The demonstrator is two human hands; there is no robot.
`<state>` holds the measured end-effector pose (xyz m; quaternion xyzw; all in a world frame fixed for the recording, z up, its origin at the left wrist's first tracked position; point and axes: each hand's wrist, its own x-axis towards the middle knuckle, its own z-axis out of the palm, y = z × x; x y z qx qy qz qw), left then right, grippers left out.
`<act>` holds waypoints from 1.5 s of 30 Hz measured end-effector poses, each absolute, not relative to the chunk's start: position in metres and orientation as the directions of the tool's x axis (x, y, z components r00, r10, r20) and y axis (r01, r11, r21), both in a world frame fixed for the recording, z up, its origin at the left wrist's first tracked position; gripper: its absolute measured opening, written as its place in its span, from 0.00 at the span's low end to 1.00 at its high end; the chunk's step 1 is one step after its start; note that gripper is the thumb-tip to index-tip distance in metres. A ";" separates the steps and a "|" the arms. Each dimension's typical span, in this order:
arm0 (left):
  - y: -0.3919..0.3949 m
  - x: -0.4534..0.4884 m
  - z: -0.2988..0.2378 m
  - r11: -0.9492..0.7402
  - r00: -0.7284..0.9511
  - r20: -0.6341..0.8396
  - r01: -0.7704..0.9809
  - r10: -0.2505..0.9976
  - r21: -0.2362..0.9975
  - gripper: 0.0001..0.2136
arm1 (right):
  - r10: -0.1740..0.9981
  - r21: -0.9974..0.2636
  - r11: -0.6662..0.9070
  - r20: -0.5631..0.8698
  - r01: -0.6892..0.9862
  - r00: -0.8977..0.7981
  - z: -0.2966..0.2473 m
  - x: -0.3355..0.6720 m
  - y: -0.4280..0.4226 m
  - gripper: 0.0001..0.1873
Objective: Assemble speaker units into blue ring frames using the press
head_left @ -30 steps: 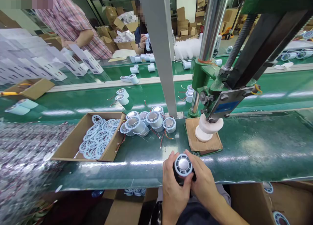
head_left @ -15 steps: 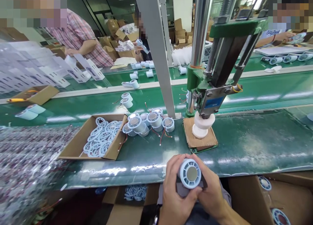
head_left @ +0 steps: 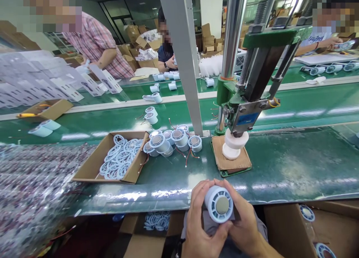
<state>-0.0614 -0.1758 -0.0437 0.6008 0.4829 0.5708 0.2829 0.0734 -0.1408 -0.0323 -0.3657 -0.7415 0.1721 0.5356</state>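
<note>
1. You are holding a cylindrical housing (head_left: 219, 204) that is showing pale blue around a dull grey disc (head_left: 223, 204).
2. Before you, the desk (head_left: 168, 172) is gleaming dark green with white streaks of glare.
3. Your carton (head_left: 136, 169) is showing plain brown, and its heaped rings (head_left: 121, 157) are showing pale blue.
4. Near it, you are seeing pale blue cylinders (head_left: 179, 137) with grey centres; their wires (head_left: 187, 158) are showing mostly red.
5. Your press (head_left: 260, 71) is wearing green and black, a blue label (head_left: 248, 118) and a white block (head_left: 237, 139) above a brown pad (head_left: 243, 161).
6. Across from you, a co-worker's shirt (head_left: 97, 36) is displaying a pink plaid pattern.
</note>
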 end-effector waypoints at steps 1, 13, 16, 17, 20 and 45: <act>-0.176 -0.061 -0.044 -0.371 -0.121 0.411 0.262 0.903 0.891 0.31 | 0.720 -0.634 0.678 0.674 0.372 -0.164 -0.032 0.073 -0.141 0.37; -0.171 -0.070 -0.053 -0.487 -0.097 0.512 0.198 0.854 0.850 0.33 | 0.575 -0.492 0.770 0.810 0.407 -0.110 -0.036 0.067 -0.136 0.41; -0.172 -0.069 -0.055 -0.498 -0.094 0.513 0.144 0.853 0.855 0.35 | 0.562 -0.477 0.777 0.820 0.411 -0.109 -0.035 0.066 -0.136 0.41; -0.172 -0.067 -0.055 -0.484 -0.112 0.496 0.120 0.861 0.867 0.34 | 0.562 -0.478 0.776 0.821 0.412 -0.105 -0.034 0.066 -0.137 0.41; -0.175 -0.061 -0.053 -0.461 -0.175 0.469 0.084 0.866 0.883 0.33 | 0.562 -0.483 0.777 0.822 0.404 -0.096 -0.034 0.065 -0.138 0.43; -0.166 -0.077 -0.027 -0.494 0.024 0.548 0.465 0.836 0.735 0.27 | 0.627 -0.596 0.757 0.778 0.268 -0.038 -0.041 0.063 -0.143 0.44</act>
